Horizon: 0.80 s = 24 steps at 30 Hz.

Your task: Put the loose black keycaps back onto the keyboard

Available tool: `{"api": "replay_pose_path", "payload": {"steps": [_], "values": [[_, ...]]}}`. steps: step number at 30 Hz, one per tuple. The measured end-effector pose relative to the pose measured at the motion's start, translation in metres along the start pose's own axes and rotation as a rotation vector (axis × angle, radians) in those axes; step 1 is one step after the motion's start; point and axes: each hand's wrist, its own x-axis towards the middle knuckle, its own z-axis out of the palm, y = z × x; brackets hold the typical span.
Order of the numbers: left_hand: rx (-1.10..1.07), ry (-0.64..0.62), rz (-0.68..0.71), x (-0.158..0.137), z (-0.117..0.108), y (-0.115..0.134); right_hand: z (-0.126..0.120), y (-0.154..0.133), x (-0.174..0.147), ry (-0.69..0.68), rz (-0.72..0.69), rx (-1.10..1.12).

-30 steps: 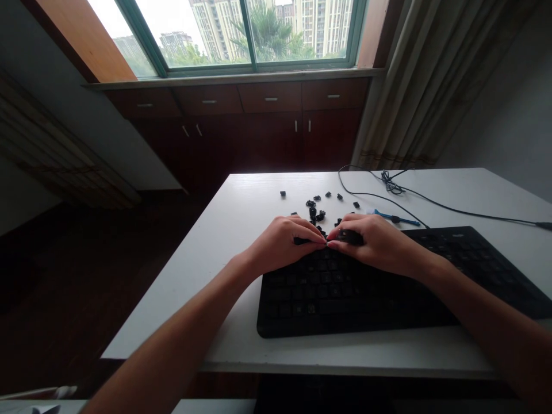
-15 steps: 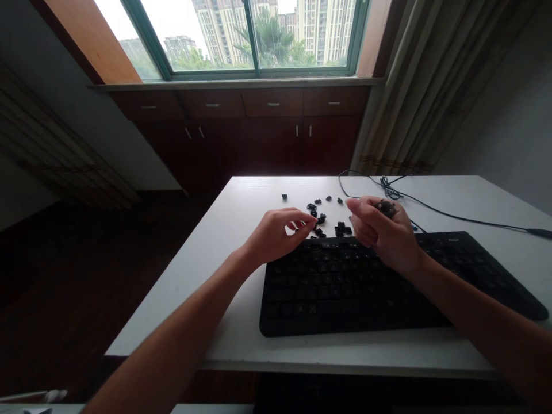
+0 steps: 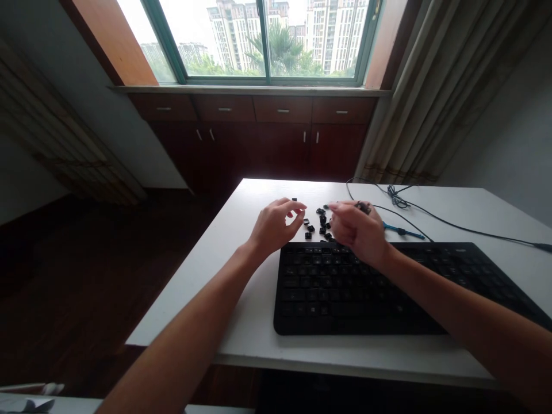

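Observation:
My left hand [image 3: 276, 226] hovers over the table at the keyboard's upper left corner. Its thumb and index finger are bent towards each other with a gap between them, and I see nothing in them. Loose black keycaps [image 3: 307, 236] lie scattered just right of its fingertips. Closed in a fist, my right hand [image 3: 360, 233] is over the back edge of the black keyboard [image 3: 340, 309]. Small black pieces that look like keycaps [image 3: 363, 207] show in the curl of its fingers. That hand hides part of the scattered keycaps.
A thin blue tool [image 3: 403, 231] with a black part lies behind the keyboard, right of my right hand. A black cable [image 3: 466, 225] runs over the white table [image 3: 194, 293], bundled near the back. Beyond are a low wooden cabinet [image 3: 259, 144] and a window.
My right hand has moved left towards the scattered keycaps, uncovering the blue tool. My left hand has drawn back a little to the left, its fingertips farther apart. The view has shifted slightly.

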Motion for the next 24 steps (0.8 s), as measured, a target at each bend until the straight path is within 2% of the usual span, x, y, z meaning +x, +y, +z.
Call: {"api": "replay_pose_path", "payload": {"steps": [2,5,8,10,13,17,24], "values": [[0.038,-0.054,0.043,0.000,-0.002,-0.005,-0.005,-0.012,0.002,0.048,-0.041,0.062],[0.014,-0.189,0.130,-0.001,-0.007,-0.010,-0.018,-0.026,0.001,0.107,-0.065,-0.022],[-0.080,-0.324,0.194,-0.001,-0.010,-0.011,-0.035,-0.027,-0.004,0.192,-0.057,-0.124],[-0.128,-0.369,0.206,0.000,-0.009,-0.011,-0.045,-0.022,-0.009,0.239,-0.039,-0.155],[-0.179,-0.398,0.164,0.001,-0.006,-0.011,-0.052,-0.016,-0.016,0.270,-0.036,-0.183],[-0.192,-0.412,0.067,0.003,-0.003,-0.009,-0.050,-0.016,-0.022,0.246,-0.052,-0.242],[-0.152,-0.385,0.026,0.002,-0.001,-0.008,-0.048,-0.016,-0.026,0.191,-0.070,-0.290]]}}
